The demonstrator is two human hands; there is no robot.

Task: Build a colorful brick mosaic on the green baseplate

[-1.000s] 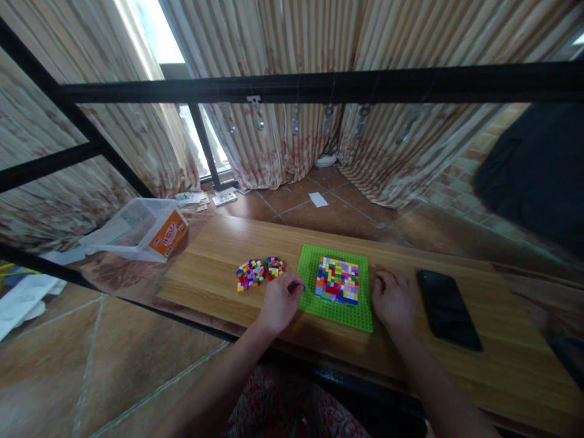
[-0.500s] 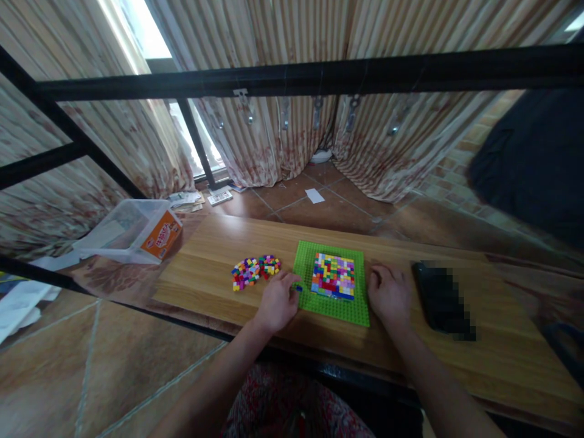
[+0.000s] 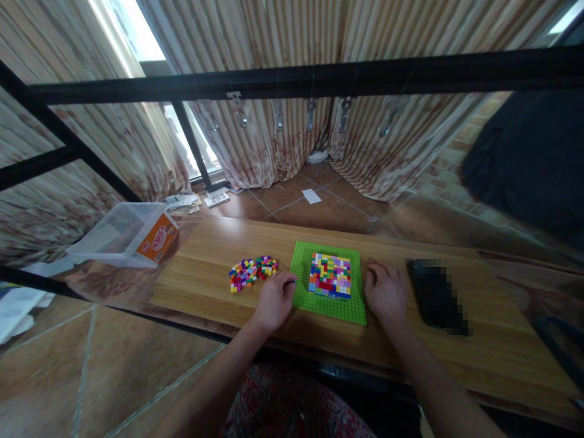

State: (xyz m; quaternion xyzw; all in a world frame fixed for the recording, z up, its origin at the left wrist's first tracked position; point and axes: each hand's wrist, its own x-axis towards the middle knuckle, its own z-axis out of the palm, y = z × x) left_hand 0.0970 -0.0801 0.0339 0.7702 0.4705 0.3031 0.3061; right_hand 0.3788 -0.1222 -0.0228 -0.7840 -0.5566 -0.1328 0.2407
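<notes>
My left hand (image 3: 275,299) is at the left edge of a green studded baseplate (image 3: 336,311), thumb and forefinger pinched together. A bit of a small dark blue brick (image 3: 294,281) shows at those fingertips, mostly hidden. On the baseplate stands a square block of many-coloured toy bricks (image 3: 330,275), packed closely, with blue along its near side. My right hand (image 3: 386,292) rests on the table at the baseplate's right edge, fingers curled in, with nothing seen in them. Just left of my left hand lies a pile of loose coloured bricks (image 3: 250,272).
Everything lies on a low wooden table (image 3: 205,267). A black phone-like object (image 3: 431,295), partly pixelated, lies to the right. Past the table's left end is a clear plastic bin (image 3: 121,234) with an orange label. A black metal rail (image 3: 292,82) crosses behind the table, before striped curtains.
The left fingers have closed further round the small dark brick, which showed more clearly before. The right hand stays beside the baseplate. The whole view has shifted slightly.
</notes>
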